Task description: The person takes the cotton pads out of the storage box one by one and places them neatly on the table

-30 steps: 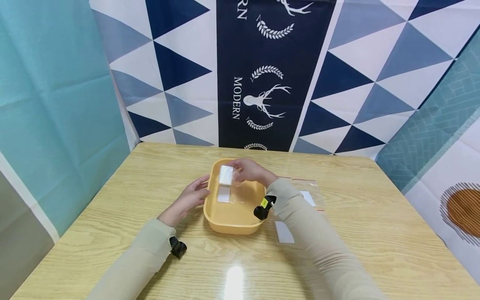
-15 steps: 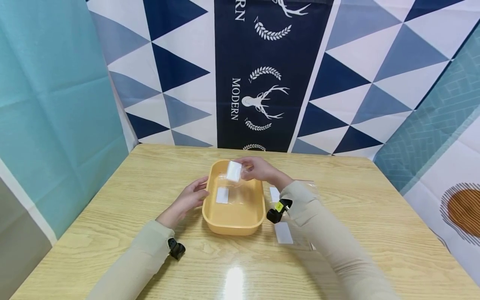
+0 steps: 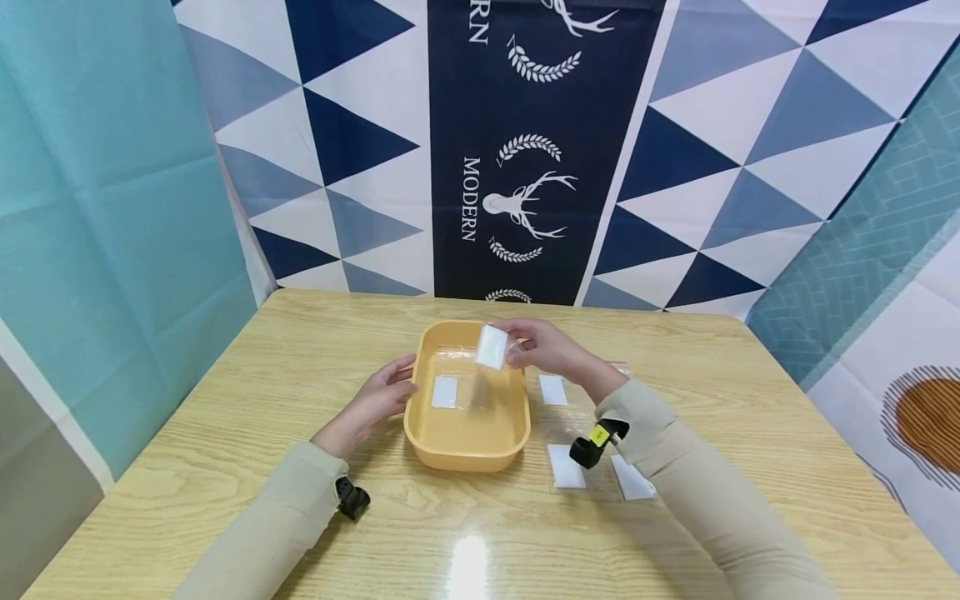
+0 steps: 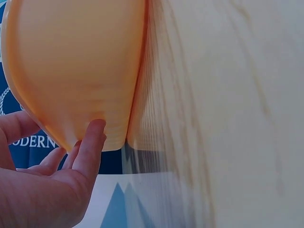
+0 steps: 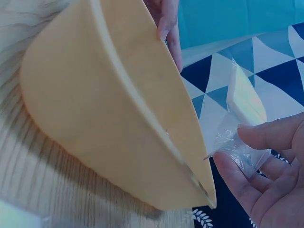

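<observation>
A yellow plastic basin (image 3: 465, 437) stands on the table. My left hand (image 3: 381, 396) touches its left side with fairly straight fingers; in the left wrist view the fingers (image 4: 90, 152) lie against the outer wall. My right hand (image 3: 547, 346) pinches a clear plastic bag with a white block inside (image 3: 492, 347), raised over the basin's far right part. In the right wrist view the bag's crumpled film (image 5: 242, 149) is between thumb and fingers, and the white block (image 5: 244, 95) sticks up beyond them. Another bagged white block (image 3: 444, 392) lies in the basin.
Several more clear bags with white pieces lie right of the basin, among them one bagged piece (image 3: 552, 389), a nearer one (image 3: 566, 467) and one partly behind the right sleeve (image 3: 633, 481). A patterned cloth (image 3: 375, 167) hangs behind the table (image 3: 330, 333).
My right hand has lifted the bagged block from the basin's left part and carried it rightward. The left hand has stayed at the basin's side.
</observation>
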`<action>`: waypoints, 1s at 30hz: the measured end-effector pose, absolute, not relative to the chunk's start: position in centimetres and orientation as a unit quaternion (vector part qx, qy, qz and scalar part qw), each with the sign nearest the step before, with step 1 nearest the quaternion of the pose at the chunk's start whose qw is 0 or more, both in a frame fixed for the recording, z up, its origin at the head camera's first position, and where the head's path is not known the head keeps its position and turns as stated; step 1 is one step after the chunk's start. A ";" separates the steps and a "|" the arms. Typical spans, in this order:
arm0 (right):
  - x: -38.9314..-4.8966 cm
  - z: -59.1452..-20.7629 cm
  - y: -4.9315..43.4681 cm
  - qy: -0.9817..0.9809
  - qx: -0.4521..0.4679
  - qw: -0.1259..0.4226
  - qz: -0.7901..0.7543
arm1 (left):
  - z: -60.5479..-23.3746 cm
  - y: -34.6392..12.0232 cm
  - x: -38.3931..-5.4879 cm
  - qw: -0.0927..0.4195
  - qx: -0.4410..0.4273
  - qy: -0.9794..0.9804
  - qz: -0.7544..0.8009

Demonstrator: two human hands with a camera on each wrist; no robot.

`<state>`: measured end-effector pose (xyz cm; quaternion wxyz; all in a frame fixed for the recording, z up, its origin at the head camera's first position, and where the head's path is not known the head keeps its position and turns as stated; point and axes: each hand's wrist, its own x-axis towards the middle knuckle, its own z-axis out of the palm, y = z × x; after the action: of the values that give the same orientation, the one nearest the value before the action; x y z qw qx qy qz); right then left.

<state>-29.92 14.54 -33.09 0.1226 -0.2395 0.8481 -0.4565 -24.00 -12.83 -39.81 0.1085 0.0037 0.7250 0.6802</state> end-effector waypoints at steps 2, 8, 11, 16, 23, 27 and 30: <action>-29.5 -33.0 15.0 0.846 -0.234 0.124 -0.463 | -39.8 -12.8 -24.0 0.109 0.005 0.724 0.681; -28.5 -32.9 16.7 0.836 -0.232 0.125 -0.481 | -39.9 -12.8 -23.8 0.111 0.010 0.724 0.681; -28.1 -32.8 17.7 0.835 -0.233 0.120 -0.483 | -39.8 -12.9 -23.8 0.114 0.012 0.723 0.681; -27.5 -33.1 19.4 0.842 -0.215 0.111 -0.482 | -38.7 -12.7 -23.2 0.122 0.011 0.720 0.683; -26.5 -34.1 21.9 0.849 -0.202 0.097 -0.478 | -37.0 -12.3 -22.0 0.128 0.007 0.717 0.685; -26.2 -34.7 23.5 0.859 -0.191 0.091 -0.466 | -38.2 -12.6 -22.8 0.122 0.014 0.716 0.687; -26.0 -35.3 24.7 0.865 -0.182 0.088 -0.459 | -39.3 -12.8 -23.6 0.115 0.017 0.718 0.686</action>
<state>-25.98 24.72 -35.27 0.0878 -0.1816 0.8654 -0.4586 -23.61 -12.81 -39.32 0.1154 0.0169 0.7183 0.6859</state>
